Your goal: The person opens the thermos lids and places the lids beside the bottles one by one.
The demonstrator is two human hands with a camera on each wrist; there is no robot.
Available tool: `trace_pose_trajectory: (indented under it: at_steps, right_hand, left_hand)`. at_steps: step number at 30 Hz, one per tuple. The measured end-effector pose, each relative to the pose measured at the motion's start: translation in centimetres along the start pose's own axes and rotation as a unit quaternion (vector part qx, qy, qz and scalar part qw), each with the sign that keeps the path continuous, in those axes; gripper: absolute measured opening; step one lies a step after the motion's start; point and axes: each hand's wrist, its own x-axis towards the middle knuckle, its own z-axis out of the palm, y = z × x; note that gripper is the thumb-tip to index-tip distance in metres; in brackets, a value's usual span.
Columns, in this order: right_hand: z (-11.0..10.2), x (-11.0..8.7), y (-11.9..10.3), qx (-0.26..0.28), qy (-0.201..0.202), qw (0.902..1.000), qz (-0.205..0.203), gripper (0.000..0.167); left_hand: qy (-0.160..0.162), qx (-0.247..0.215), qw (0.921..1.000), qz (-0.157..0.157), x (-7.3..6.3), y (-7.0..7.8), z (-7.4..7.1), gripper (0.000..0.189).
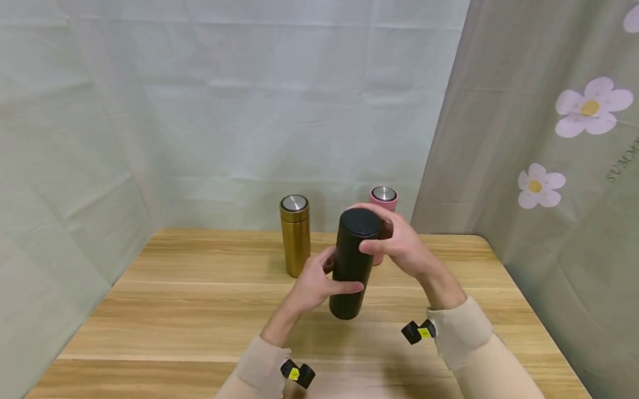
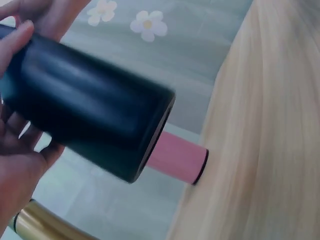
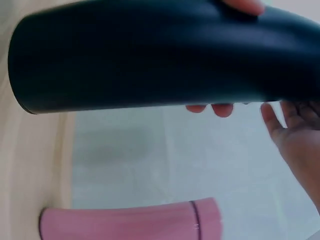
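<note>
A tall black thermos flask (image 1: 352, 265) is held up over the table, its top tipped slightly to the right in the head view. My left hand (image 1: 316, 281) grips it around the lower middle, thumb across the front. Higher up, my right hand (image 1: 399, 243) holds it near the dark top, thumb in front and fingers behind. In the left wrist view the base of the black flask (image 2: 95, 105) stands off the tabletop. Just behind it, a pink thermos (image 1: 384, 196) with a silver-centred lid is partly covered by the flask and right hand.
A gold thermos (image 1: 295, 240) stands upright to the left of the black flask, near the back of the wooden table (image 1: 189, 312). A pale curtain (image 1: 275, 104) hangs behind, and a flowered curtain (image 1: 512, 124) runs along the right side.
</note>
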Motion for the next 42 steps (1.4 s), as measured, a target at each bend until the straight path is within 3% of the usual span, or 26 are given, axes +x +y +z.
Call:
trace_pose_trajectory:
  at_steps: [5,11,14,19,27,36,39,42]
  right_hand:
    - [0.9,-0.2,-1.1,-0.034,0.050,0.9982,0.009,0.068]
    - [2.7,-0.4,-2.2,-0.087,0.134,0.9866,0.034,0.072]
    - [3.1,-0.3,-2.4,-0.101,0.155,0.9818,0.041,0.070]
    - [3.1,-0.4,-2.4,-0.110,0.172,0.9776,0.050,0.065]
    - [2.4,-0.4,-2.3,-0.090,0.149,0.9835,0.051,0.060]
    - [0.4,-0.3,-1.3,-0.008,0.027,0.9996,-0.001,0.062]
    - [0.0,-0.2,-1.1,0.019,-0.006,0.9998,-0.009,0.063]
    - [0.1,-0.2,-1.2,0.017,-0.008,0.9998,-0.001,0.063]
  left_hand:
    - [0.059,0.010,0.9982,0.000,-0.2,0.9,0.6,0.068]
    - [0.118,0.054,0.9916,-0.002,-0.2,1.2,1.2,0.068]
    - [0.118,0.056,0.9914,-0.002,-0.2,1.1,1.3,0.067]
    - [0.088,0.043,0.9952,0.007,-0.3,0.9,1.0,0.068]
    - [0.055,0.049,0.9973,0.002,-0.4,1.0,0.4,0.068]
    - [0.000,0.028,0.9994,0.019,-0.5,1.0,0.0,0.069]
    - [-0.001,0.029,0.9994,0.022,-0.5,1.1,0.0,0.066]
    - [0.011,0.025,0.9995,0.017,-0.5,1.2,0.2,0.066]
